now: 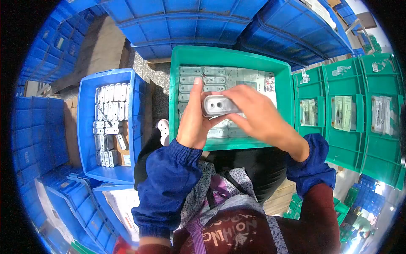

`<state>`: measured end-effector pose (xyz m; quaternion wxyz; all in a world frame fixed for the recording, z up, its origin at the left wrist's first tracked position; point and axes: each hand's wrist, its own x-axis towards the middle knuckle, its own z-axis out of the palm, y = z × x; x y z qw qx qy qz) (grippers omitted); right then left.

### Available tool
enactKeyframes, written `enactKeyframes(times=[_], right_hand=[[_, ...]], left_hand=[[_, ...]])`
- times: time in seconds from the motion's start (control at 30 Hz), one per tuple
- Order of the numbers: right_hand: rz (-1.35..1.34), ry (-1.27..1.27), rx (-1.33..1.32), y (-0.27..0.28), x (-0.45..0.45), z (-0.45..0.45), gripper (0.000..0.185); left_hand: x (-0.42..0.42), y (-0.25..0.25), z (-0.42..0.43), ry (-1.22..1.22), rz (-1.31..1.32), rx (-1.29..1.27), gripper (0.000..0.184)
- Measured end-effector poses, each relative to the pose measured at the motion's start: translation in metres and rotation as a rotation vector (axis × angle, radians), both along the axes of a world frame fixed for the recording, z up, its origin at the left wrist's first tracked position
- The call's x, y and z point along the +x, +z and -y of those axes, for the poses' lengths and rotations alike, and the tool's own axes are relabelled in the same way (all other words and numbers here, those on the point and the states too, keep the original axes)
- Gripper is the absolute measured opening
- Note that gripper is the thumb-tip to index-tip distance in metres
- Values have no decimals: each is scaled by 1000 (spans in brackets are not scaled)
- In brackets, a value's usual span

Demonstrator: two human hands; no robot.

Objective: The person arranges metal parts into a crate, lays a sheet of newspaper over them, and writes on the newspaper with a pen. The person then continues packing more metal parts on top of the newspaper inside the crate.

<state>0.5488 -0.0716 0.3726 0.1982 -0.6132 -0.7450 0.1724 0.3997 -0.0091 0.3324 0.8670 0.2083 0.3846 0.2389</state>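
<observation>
Between my two hands is a silvery metal part with rounded ends and small dark holes in its upper face. My left hand grips its left end, with the thumb pointing up. From the right, my right hand holds the other end between thumb and fingers. Both hands are over a green crate, where rows of similar metal parts lie beside a sheet of printed paper. My hands hide some of these parts.
To the left, a blue crate holds more metal parts and a piece of cardboard. Large blue bins stand behind the green crate. Stacked green crates with paper labels are at the right, and blue bins line the far left.
</observation>
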Motion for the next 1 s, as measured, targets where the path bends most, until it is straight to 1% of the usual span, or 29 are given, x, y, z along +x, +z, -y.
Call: enactKeyframes(times=[0.03, 0.13, 0.17, 0.2, 0.23, 0.27, 0.33, 0.4, 0.47, 0.5, 0.6, 0.63, 0.77, 0.83, 0.93, 1.0], right_hand=[[-84, -17, 5, 3, 2, 1, 44], [-220, -144, -60, 14, 16, -1, 45], [-283, -278, -92, 15, 19, -1, 45], [-232, -306, -10, 5, 28, -3, 45], [-182, -334, 72, -12, 40, -5, 44], [-75, -278, 101, -32, 56, -5, 43], [-60, -268, 33, -92, 80, 2, 40], [0, -241, -112, -156, 97, 14, 43], [64, -294, -274, -186, 94, 21, 41], [102, -277, -259, -201, 95, 23, 39], [90, -227, -214, -220, 97, 23, 40], [129, -229, -231, -219, 94, 24, 41], [120, -246, -284, -214, 90, 26, 40], [180, -236, -288, -213, 89, 28, 41], [197, -235, -325, -208, 89, 27, 41], [143, -264, -322, -200, 88, 20, 41]], left_hand=[[0, 0, -2, 11, 11, -2, 68], [-6, -4, -4, 72, 46, -15, 67], [-9, -4, -5, 109, 35, -11, 65], [-13, 0, -8, 146, 25, -5, 64], [-16, 6, -11, 184, 6, -19, 61], [-19, 6, -13, 228, 16, 19, 60], [-26, 7, -19, 285, 38, 98, 57], [-29, 12, -22, 304, 51, 80, 56], [-30, 13, -22, 319, 49, 57, 56], [-31, 13, -21, 323, 47, 55, 56], [-32, 14, -18, 290, 57, 40, 56], [-32, 13, -17, 289, 56, 36, 56], [-32, 12, -18, 300, 65, 38, 55], [-33, 13, -19, 313, 71, 34, 55], [-33, 14, -19, 313, 69, 46, 54], [-33, 13, -17, 313, 62, 49, 55]])
